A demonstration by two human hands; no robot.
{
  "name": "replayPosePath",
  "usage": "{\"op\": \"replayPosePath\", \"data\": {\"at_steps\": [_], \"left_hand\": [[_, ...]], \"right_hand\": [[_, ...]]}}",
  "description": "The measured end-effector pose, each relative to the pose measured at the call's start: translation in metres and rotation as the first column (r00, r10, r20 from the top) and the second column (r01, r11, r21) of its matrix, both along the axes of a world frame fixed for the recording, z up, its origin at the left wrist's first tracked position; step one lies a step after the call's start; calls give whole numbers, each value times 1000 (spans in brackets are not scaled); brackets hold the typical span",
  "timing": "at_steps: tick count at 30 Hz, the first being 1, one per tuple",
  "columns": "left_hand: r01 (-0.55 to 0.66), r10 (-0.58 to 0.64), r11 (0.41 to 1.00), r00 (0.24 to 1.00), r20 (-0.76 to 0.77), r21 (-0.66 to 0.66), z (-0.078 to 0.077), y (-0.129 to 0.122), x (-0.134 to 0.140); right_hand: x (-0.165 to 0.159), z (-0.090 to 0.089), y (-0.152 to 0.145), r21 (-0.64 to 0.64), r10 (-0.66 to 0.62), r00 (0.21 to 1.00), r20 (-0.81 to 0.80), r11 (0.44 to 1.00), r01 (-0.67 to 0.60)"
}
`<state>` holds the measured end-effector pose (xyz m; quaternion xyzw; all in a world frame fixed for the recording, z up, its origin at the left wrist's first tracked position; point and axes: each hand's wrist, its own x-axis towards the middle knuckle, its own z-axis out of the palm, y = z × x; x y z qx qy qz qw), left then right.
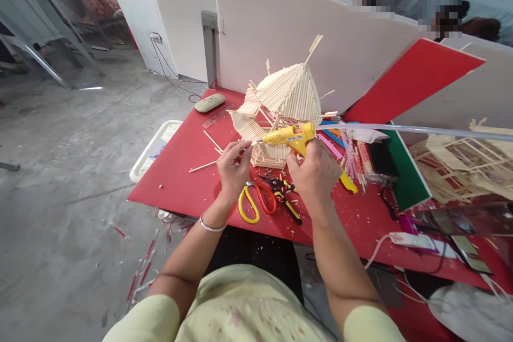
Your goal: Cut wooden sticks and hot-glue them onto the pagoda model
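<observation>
While scissors (250, 184) lie nearby, a glue gun (295, 138) overlaps stickwork (285, 91).

Counting around the view's centre, there are two bare hands, one left hand (233, 168) at eight o'clock and one right hand (316, 171) just past three. One yellow glue gun (294, 139) sits near three. Stick models number two: one roofed model (286, 91) at one o'clock, one larger framework (473, 157) at three. There is one pair of scissors (249, 206) at six, one pair of pliers (290, 208) at five, one oval case (210, 102) at ten, one red board (417, 83) between two and three, one green board (406, 181) at three and one white tray (138, 171) at nine. Loose sticks (202, 166) towards nine number at least two; coloured strips (331, 147) at three overlap too much to count.
</observation>
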<state>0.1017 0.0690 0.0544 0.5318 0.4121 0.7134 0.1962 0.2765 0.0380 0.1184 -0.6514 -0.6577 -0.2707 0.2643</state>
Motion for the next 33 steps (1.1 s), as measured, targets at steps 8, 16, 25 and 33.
{"op": "replayPosePath", "data": {"at_steps": [8,16,25,33], "left_hand": [[13,-13,1000,999,52,15,-3,2,2],[15,-14,1000,998,54,-17,-1,1,1],[-52,52,999,998,-22,1,1,2,2],[-129,129,992,991,-29,17,-3,3,5]], "right_hand": [[-1,-1,-1,-22,-3,1000,-2,1000,3],[0,-1,-2,-46,18,999,-50,999,-20],[-1,-1,-2,-12,-15,999,-42,1000,14],[1,-2,-5,-27,-33,997,-77,999,31]]}}
